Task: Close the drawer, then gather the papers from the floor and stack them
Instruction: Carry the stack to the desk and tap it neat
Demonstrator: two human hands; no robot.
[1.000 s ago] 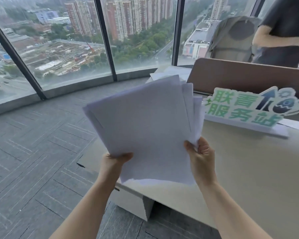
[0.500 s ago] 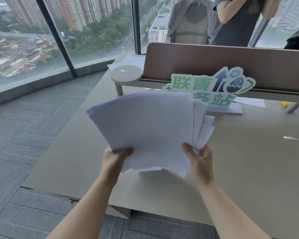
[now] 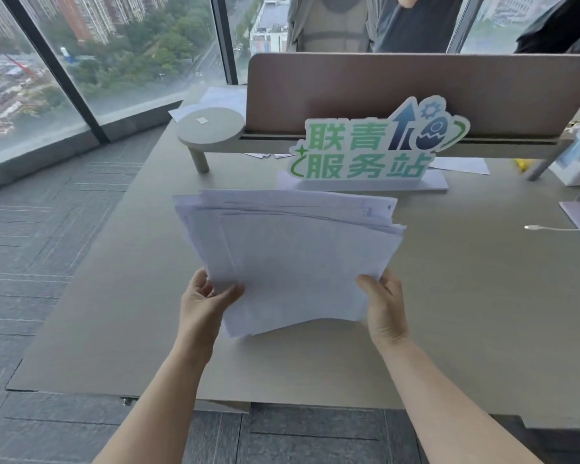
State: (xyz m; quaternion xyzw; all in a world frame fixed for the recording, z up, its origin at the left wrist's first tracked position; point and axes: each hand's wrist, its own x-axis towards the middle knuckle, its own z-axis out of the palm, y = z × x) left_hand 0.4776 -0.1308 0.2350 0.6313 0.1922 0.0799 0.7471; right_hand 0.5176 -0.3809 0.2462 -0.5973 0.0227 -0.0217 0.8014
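At far left we see tall windows (image 3: 64, 55) with dark frames looking out over a city, and below them grey carpet floor (image 3: 41, 236) running along the table's left edge. The pale wood-grain table (image 3: 121, 296) fills the middle. A small round shelf (image 3: 211, 128) on a post stands at its back left, joined to a brown divider (image 3: 399, 92) that spans the rear. We hold the papers (image 3: 292, 249) above the table in both hands: our left hand (image 3: 203, 303) grips the lower left corner, thumb on top, and our right hand (image 3: 384, 306) grips the lower right corner the same way. The sheets are uneven, fanned at the far edge, and the near edge sags between the hands. Just beyond the papers stands a green and white sign (image 3: 369, 152) on a flat base. Farther right a white cable (image 3: 549, 228) lies on the table, and behind the divider a person in a dark shirt (image 3: 412, 25) stands.
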